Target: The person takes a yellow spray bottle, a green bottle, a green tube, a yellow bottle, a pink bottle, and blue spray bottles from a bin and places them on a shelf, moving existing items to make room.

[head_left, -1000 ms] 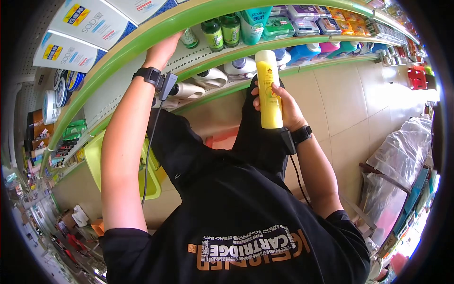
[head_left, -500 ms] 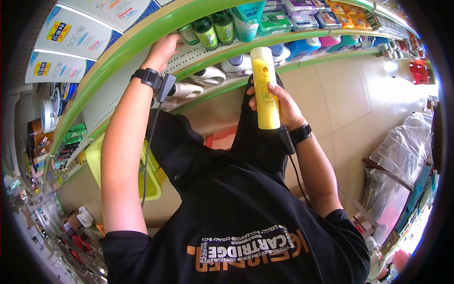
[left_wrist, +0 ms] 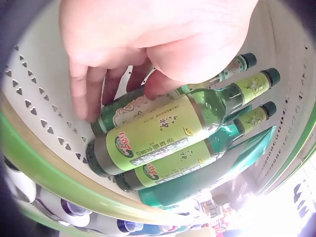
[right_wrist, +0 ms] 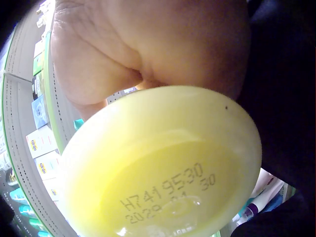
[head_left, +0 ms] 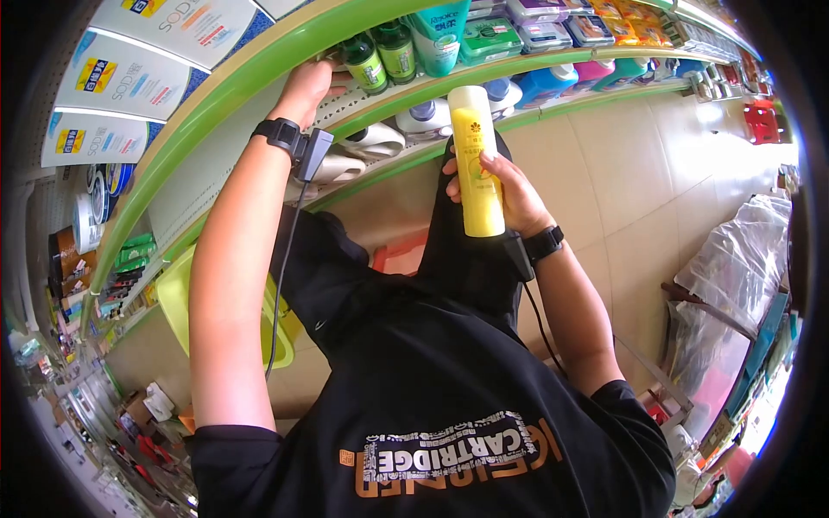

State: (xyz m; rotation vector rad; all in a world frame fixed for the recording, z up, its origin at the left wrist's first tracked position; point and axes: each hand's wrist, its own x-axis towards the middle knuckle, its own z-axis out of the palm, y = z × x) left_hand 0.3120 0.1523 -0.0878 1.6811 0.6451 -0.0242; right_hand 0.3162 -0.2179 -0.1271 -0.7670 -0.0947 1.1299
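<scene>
My right hand (head_left: 518, 194) grips a yellow bottle (head_left: 479, 186) with a whitish cap, thumb across its front label and fingertips showing on the other side. The right wrist view looks at the yellow bottle's base (right_wrist: 173, 163), which bears a printed code. Up on the shelf, my left hand (head_left: 306, 93) is around a green bottle with a pale label (left_wrist: 140, 109); in the left wrist view the thumb lies over its near side and fingers reach behind and beside it. Two similar green bottles (left_wrist: 158, 136) with yellow-green labels stand right beside it.
The shelf's green front edge (head_left: 164, 168) curves close to the left forearm. A teal Rejoice bottle (head_left: 439, 39) and boxed goods stand further along. Detergent bottles (head_left: 423, 116) fill the lower shelf. A yellow-green basket (head_left: 173, 302) stands on the floor at the left.
My left hand has moved right, from beside the pale-labelled green bottle to around it, covering it in the head view. The right hand keeps its hold on the yellow bottle.
</scene>
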